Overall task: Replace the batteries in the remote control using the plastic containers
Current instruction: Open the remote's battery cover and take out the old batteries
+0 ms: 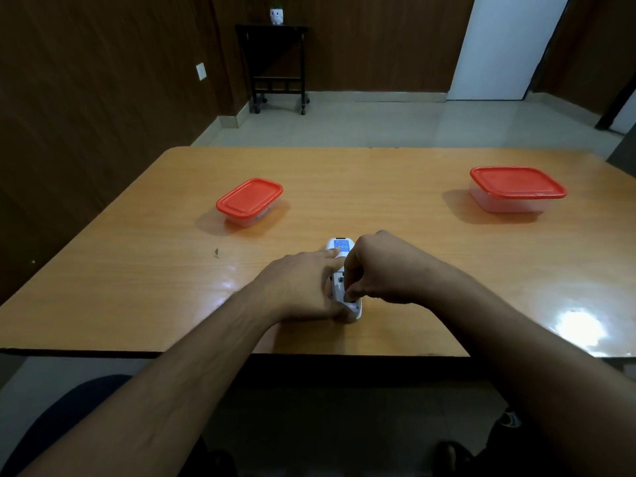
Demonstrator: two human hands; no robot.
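Note:
A white remote control point(341, 247) with a blue label lies face down near the table's front middle, its battery bay uncovered. My left hand point(299, 287) grips it from the left side, forefinger stretched along its top. My right hand point(378, 266) curls over it from the right, fingertips down in the battery bay; whether they pinch a battery is hidden. Two clear plastic containers with red lids stand farther back: a small one point(249, 201) at the left and a larger one point(516, 187) at the right. Both lids are on.
The wooden table point(413, 173) ends just in front of my forearms. A small dark speck point(216, 252) lies left of the remote. Beyond the table are a tiled floor, a black wheeled side table point(275, 63) and a white door.

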